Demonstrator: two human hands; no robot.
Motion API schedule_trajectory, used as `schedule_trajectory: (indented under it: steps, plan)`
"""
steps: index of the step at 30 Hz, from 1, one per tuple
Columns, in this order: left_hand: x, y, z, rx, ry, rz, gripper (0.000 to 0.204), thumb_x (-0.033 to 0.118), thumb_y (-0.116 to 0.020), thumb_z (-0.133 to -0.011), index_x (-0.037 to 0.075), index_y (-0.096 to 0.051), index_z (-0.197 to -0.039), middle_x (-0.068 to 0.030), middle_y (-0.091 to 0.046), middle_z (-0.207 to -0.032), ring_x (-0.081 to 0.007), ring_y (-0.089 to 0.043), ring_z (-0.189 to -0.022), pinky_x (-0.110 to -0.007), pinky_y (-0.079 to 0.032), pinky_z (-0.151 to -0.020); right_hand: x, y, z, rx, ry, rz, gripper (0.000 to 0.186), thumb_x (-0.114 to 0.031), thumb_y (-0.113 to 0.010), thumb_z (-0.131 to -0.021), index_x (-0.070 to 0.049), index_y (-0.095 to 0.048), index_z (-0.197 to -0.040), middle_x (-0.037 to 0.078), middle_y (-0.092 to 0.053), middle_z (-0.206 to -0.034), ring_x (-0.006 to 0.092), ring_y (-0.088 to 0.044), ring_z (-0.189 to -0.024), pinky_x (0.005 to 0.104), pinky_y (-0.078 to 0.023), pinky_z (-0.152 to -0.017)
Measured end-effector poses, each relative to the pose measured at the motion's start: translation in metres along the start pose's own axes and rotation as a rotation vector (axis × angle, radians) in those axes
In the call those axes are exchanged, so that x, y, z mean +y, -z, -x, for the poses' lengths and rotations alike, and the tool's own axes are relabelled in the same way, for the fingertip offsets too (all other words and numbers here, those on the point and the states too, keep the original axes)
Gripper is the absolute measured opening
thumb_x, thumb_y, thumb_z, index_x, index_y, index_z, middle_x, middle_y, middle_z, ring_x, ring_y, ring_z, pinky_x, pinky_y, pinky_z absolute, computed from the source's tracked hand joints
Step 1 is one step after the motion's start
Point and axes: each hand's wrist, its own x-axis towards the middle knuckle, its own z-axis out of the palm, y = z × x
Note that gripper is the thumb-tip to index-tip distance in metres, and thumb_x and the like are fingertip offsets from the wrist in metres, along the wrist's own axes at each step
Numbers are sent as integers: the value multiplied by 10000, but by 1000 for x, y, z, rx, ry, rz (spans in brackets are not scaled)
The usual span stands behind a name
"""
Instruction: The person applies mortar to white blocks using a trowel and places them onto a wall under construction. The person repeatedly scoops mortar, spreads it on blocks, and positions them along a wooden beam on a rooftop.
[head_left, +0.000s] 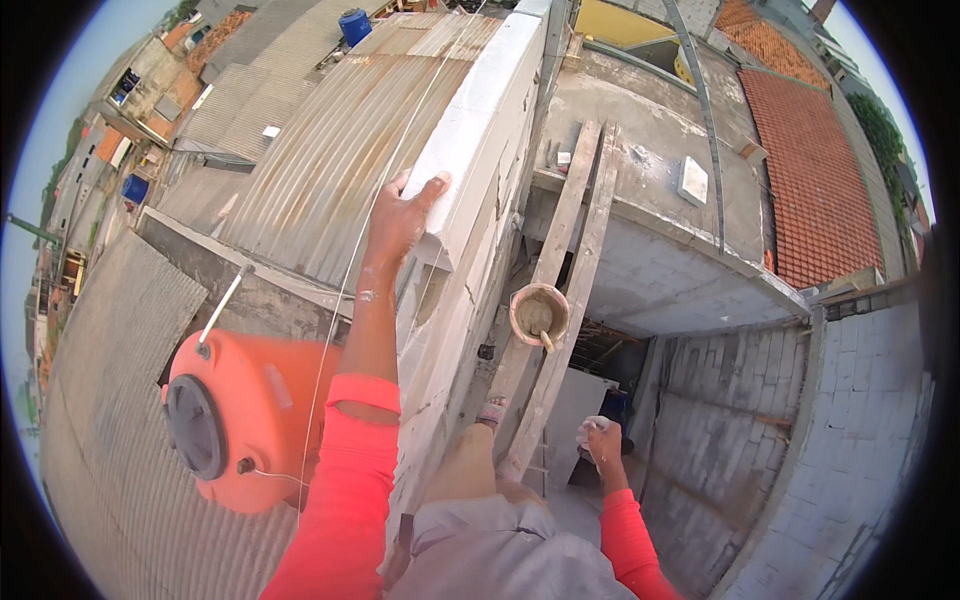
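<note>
Two red sleeves of mine reach out on either side of the bucket. Nearer me than the bucket and to its right, my right hand looks curled, its fingers whitened; I cannot tell how tightly they close or whether they hold anything. An orange tank lies left of the bucket. Two wooden planks run beneath the bucket, which carries grey mix and a handle. Left of the bucket and slightly beyond it, my left hand is partly open, laid over the near end of the white block, thumb on top, fingers at the left edge. Beyond the bucket to its right, a pale slab lies on concrete; farther off that way spreads a tiled roof.
</note>
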Motion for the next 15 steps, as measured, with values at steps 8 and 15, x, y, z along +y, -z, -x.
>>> schedule_trajectory:
  steps: [8, 15]
  plan:
    - [6, -1, 5, -6, 33, 17, 1124, 549, -910, -836, -171, -469, -1579, -370, -580, -1530, -376, -642, -1387, -431, -491, -1167, -179, -93, -31, -238, 472, 76, 328, -155, -681, -1021, 103, -754, -1211, 120, -791, -917, 178, -781, -816, 316, -578, -749]
    - [6, 0, 7, -35, 29, 73, 1050, 530, -918, -824, -152, -548, -1532, -349, -615, -1489, -356, -692, -1299, -438, -553, -1084, -275, -115, 12, -332, 435, -67, 339, -188, -673, -1073, 96, -743, -1245, 118, -804, -996, 190, -782, -867, 321, -604, -789]
